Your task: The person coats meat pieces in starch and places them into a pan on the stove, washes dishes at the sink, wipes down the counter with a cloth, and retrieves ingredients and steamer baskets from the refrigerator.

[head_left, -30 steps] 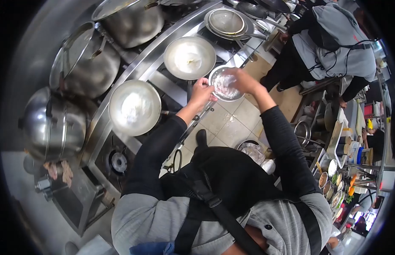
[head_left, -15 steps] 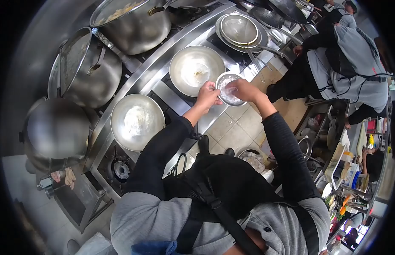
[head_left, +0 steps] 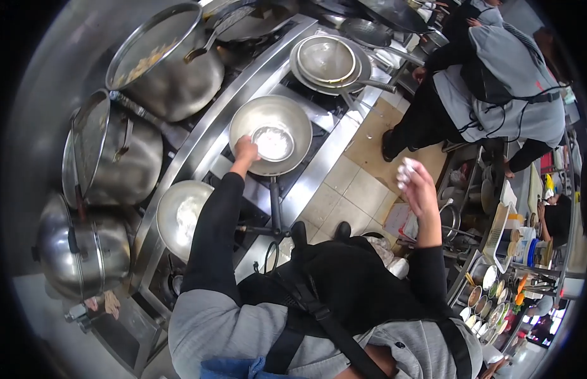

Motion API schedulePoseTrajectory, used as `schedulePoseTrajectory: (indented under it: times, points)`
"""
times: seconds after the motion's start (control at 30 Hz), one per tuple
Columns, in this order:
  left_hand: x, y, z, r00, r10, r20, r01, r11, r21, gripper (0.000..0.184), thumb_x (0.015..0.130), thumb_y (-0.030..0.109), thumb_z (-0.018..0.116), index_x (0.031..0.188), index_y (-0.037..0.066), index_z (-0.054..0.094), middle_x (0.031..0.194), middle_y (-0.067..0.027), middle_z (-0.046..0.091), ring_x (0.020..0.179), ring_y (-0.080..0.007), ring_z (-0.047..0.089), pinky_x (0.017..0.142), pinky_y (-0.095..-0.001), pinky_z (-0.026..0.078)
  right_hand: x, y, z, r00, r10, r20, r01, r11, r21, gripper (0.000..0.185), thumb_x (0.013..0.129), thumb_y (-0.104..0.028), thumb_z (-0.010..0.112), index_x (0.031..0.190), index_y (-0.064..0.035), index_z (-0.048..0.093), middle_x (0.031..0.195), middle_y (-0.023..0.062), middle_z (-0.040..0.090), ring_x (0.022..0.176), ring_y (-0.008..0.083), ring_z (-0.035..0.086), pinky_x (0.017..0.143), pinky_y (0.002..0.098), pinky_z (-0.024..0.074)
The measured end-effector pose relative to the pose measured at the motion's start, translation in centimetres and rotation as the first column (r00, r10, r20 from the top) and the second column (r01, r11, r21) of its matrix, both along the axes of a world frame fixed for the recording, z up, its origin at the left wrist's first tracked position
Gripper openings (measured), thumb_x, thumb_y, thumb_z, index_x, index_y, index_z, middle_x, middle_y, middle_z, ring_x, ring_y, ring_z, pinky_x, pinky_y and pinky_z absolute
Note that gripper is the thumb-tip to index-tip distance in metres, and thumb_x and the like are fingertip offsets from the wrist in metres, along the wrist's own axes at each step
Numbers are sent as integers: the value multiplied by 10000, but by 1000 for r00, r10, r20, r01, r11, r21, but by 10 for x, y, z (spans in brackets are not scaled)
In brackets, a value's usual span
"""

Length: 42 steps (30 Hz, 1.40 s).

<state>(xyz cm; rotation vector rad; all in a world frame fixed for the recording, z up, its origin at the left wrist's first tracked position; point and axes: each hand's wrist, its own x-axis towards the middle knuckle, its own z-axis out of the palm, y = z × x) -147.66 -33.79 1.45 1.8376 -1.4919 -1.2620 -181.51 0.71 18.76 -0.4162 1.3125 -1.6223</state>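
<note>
One small bowl [head_left: 274,144] has moved over or into the farther of two pale pans [head_left: 244,117], its rim pinched in the left hand's [head_left: 246,151] fingers. The right hand [head_left: 421,191], out of it now, hovers apart, whitened fingers [head_left: 409,169] loosely curled, partly open.

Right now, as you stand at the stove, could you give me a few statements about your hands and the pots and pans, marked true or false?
1. The left hand has its grip on the rim of the small bowl. True.
2. The small bowl is held over the floor tiles. False: it is over the black-handled pan.
3. The right hand is raised apart from the small bowl, with white on its fingertips. True.
4. The big pot at the top left is covered. False: its top is open and pale food shows inside.
</note>
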Motion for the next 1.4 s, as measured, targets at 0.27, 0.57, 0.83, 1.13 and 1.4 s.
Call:
schedulePoseTrajectory:
  times: [0.27, 0.57, 0.83, 1.13, 1.4]
  points:
    - [-72, 56, 83, 874, -220, 434, 475, 579, -663, 313, 872, 206, 621, 1140, 45, 650, 971, -156, 695, 879, -337, 657, 852, -400, 508, -109, 98, -62, 963, -239, 125, 235, 971, 49, 234, 923, -68, 555, 1155, -40, 562, 935, 65, 631, 790, 157, 619, 695, 280, 518]
    - [-306, 109, 52, 700, -195, -687, 378, 917, 125, 319, 1002, 260, 507, 1158, 4, 617, 960, -86, 673, 872, -142, 644, 806, -292, 522, -239, 66, -85, 976, -139, 167, 106, 975, 193, 217, 933, -63, 551, 1146, -68, 590, 949, 48, 651, 791, 141, 629, 678, 269, 515]
    - [-369, 138, -112, 793, 86, -604, 386, 696, 606, 157, 917, 184, 592, 1028, 73, 580, 950, -77, 628, 824, -185, 602, 800, -338, 512, -250, 93, -93, 947, -283, 156, 219, 917, 334, 222, 923, -84, 562, 1145, -77, 572, 993, 49, 633, 858, 153, 617, 709, 283, 496]
    - [-482, 53, -289, 624, 591, -511, -77, 697, 713, 124, 847, 201, 584, 902, 99, 540, 876, -72, 579, 759, -175, 558, 670, -326, 463, -193, 124, -103, 894, -426, 143, 339, 849, 405, 333, 890, -147, 620, 1203, -64, 544, 950, 50, 592, 826, 156, 585, 678, 294, 482]
    - [-458, 4, -343, 525, 499, -689, 316, 638, 703, 158, 748, 160, 618, 672, 148, 480, 615, 22, 470, 531, -119, 477, 521, -242, 424, -152, 153, -97, 722, -686, 95, 551, 652, 522, 289, 865, -3, 540, 1144, -75, 560, 969, 3, 608, 879, 113, 608, 760, 276, 497]
